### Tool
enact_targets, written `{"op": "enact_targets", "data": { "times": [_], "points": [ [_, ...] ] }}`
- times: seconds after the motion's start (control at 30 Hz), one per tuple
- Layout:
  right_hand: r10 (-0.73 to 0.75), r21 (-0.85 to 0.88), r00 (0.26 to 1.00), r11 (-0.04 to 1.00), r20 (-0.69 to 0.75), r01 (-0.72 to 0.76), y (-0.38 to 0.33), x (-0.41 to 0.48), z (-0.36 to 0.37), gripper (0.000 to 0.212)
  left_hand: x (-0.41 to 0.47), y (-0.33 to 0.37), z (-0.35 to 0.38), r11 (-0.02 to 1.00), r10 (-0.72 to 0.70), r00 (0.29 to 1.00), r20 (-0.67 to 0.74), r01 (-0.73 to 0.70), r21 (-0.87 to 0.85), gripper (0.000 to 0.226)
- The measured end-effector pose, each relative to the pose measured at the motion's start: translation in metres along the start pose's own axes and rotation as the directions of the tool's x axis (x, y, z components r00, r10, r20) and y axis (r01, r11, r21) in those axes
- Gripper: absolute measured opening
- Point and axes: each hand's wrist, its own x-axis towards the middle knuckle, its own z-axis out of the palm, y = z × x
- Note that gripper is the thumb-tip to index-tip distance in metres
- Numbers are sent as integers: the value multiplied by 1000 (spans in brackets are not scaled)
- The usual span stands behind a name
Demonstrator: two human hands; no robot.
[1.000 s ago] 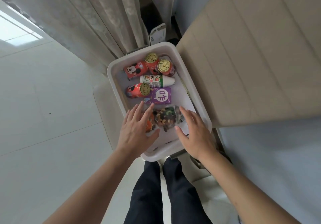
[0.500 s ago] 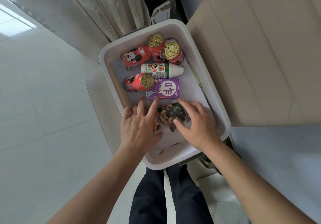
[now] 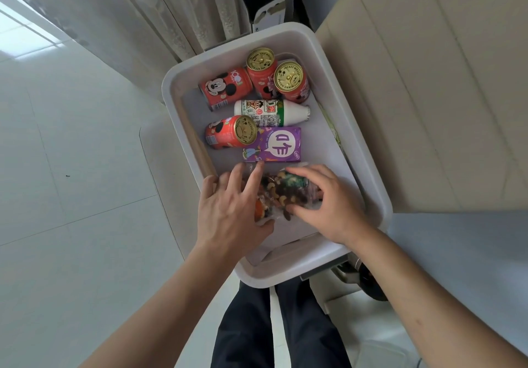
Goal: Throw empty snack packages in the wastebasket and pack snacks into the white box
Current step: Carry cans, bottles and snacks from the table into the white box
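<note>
Head view: the bag of nuts (image 3: 285, 193) is lying in the near part of the white box (image 3: 371, 173), on the box's floor, with both hands on it. The left hand (image 3: 231, 204) is lying flat over the bag's left end, fingers spread and nearly straight, pressing rather than gripping. The right hand (image 3: 331, 204) is bending its fingers over the bag's right end, and its thumb is closing against the near edge, so it is holding the bag.

The bag is looking soft and light, a thin clear film with loose nuts shifting inside. It is likely slippery and crinkly, and hard squeezing could crush the contents or split a seam. Taking it by the 2 ends, or flat from above, is probably the safest hold.

Just beyond the fingertips, a purple carton (image 3: 274, 144) is lying flat, touching or almost touching the bag's far edge. Beside it, the nearest red can (image 3: 228, 136) is lying on its side and could roll if nudged. A white bottle (image 3: 268, 112) is lying across the box behind the carton, and 3 far red cans (image 3: 291, 82) are crowding the far end. Bare box floor is showing only along the right wall and near the person.

Outside the box, a curtain (image 3: 171, 10) is hanging beyond it, a beige padded panel (image 3: 428, 96) is running along the right, and pale floor (image 3: 71, 196) is lying to the left. No wastebasket is showing.
</note>
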Motion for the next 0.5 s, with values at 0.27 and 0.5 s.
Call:
{"op": "enact_targets", "data": {
  "times": [0.27, 0.5],
  "points": [
    [13, 35, 1000, 999, 19, -14, -10, 1, 10, 65, -2, -1, 0, 995, 11, 997, -74, -18, -101, 99],
    [5, 10, 999, 1000, -43, -5, -10, -4, 3, 67, -2, -1, -3, 989, 15, 995, -102, -29, -145, 94]
  ]
}}
